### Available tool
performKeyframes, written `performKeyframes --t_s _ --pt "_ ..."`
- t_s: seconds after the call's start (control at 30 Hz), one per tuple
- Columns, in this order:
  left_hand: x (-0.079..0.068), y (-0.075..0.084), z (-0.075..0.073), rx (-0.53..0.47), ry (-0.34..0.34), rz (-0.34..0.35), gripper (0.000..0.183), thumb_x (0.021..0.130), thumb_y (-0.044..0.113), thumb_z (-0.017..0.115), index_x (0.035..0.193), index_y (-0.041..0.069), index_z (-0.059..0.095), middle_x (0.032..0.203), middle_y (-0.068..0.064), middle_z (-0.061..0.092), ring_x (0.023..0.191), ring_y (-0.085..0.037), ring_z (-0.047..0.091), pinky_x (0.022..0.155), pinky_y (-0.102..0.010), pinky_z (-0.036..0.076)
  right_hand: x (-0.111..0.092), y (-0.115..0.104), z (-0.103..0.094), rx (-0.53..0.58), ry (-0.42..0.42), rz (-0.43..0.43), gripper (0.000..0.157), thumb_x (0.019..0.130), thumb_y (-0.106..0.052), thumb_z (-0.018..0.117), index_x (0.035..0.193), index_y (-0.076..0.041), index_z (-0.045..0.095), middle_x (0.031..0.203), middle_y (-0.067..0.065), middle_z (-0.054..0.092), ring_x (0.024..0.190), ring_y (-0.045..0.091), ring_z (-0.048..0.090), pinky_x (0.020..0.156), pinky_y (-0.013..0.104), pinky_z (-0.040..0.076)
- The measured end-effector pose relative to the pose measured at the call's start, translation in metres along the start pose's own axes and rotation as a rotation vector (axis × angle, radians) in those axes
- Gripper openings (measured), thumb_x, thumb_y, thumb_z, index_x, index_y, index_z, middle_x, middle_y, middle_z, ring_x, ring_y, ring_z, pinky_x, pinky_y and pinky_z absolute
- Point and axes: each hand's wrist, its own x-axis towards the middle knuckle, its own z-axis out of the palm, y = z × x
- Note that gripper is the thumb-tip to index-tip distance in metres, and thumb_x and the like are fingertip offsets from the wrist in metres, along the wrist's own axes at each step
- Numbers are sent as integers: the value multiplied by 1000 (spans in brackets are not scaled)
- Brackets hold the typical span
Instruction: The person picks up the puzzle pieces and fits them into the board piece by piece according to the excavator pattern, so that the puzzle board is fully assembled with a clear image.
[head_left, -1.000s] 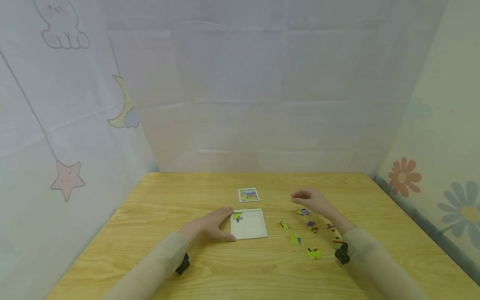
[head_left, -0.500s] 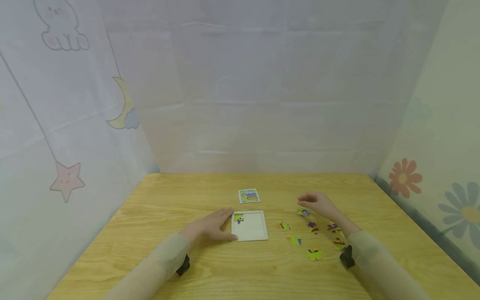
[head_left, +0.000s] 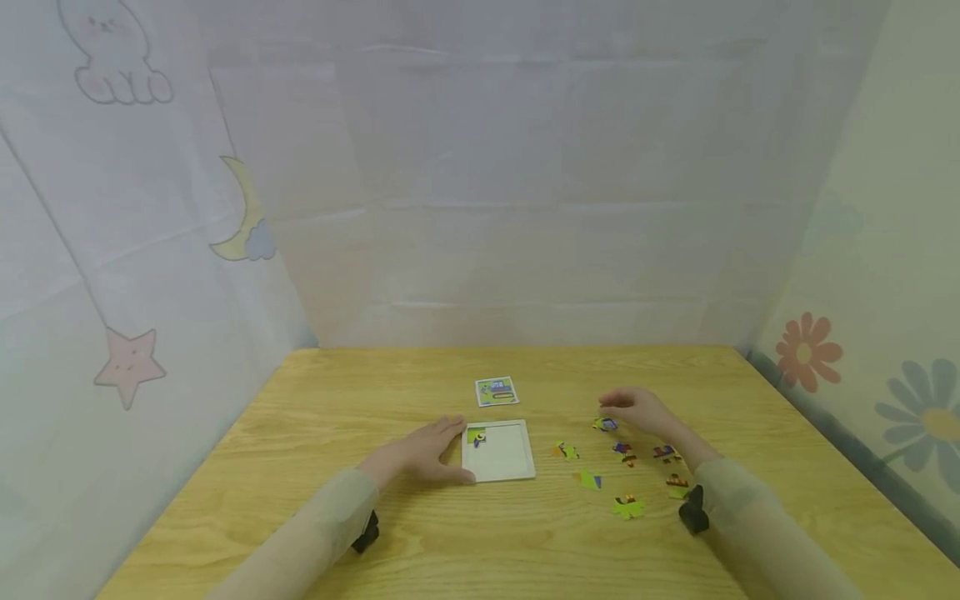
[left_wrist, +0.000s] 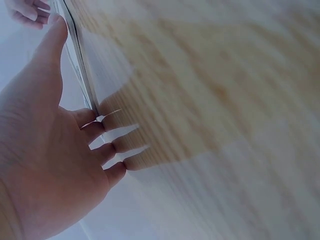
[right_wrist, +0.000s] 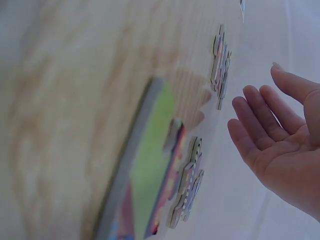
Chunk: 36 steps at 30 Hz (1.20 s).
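Risks: the far piece (head_left: pixel 605 424), green and purple, lies on the desk (head_left: pixel 420 542) by the fingertips of the right hand (head_left: pixel 637 411). It looks thin; pressed on top rather than caught at the edge, it could skid. The black wrist mount (head_left: pixel 693 510) sits close to the striped piece (head_left: pixel 677 485) at the near right; a dip of the wrist might knock that one aside. The tray (head_left: pixel 502 458), left of the loose pieces, has one corner piece (head_left: pixel 476 437) in its far left corner. With so little filling it, a push on the frame would probably let that piece shift.

Hands. Left hand (head_left: pixel 423 454): thumb and fingers spread wide along the tray's left side, thumb at the near corner, forefinger at the far one. Steadies rather than grips, I judge; too light a touch there could let the tray slide.

Right hand: fingers loosely bent in the head view, palm bare in the right wrist view. Moderate gap between thumb and fingers, nothing held. Whether a fingertip brushes the far piece, cannot tell.
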Motion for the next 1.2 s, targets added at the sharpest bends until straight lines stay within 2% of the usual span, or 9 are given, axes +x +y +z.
performKeyframes --t_s 0.23,0.57,0.7,0.93,1.2 --pt "-2 1 0 1 4 12 99 80 65 58 149 5 21 157 -13 17 144 -36 15 115 -49 21 4 9 -2 37 -47 34 41 92 -26 61 124 -1 58 120 16 62 110 33 57 91 48 49" --pt "-3 2 0 -4 -1 1 99 80 66 58 150 7 20 157 -11 15 144 -34 14 116 -49 20 1 6 -1 2 -133 54 43 87 -16 66 123 6 57 121 22 60 111 38 55 92 51 47" --pt "-2 1 0 3 1 6 99 80 65 58 150 7 20 157 -11 15 144 -35 14 116 -50 20 0 3 0 -17 -128 58 39 86 -12 66 119 7 59 118 24 61 108 38 56 89 50 49" --pt "-1 0 1 24 10 22 99 80 66 57 150 6 21 157 -12 16 143 -34 17 115 -48 23 -1 -1 2 -75 -87 68 31 83 -11 69 111 3 63 109 17 62 100 32 58 83 46 51" --pt "-1 -1 2 18 9 24 99 80 66 58 149 5 21 157 -12 16 144 -35 15 116 -49 21 1 3 1 -29 -48 74 20 84 -8 67 101 1 60 93 9 61 84 20 56 70 32 49"
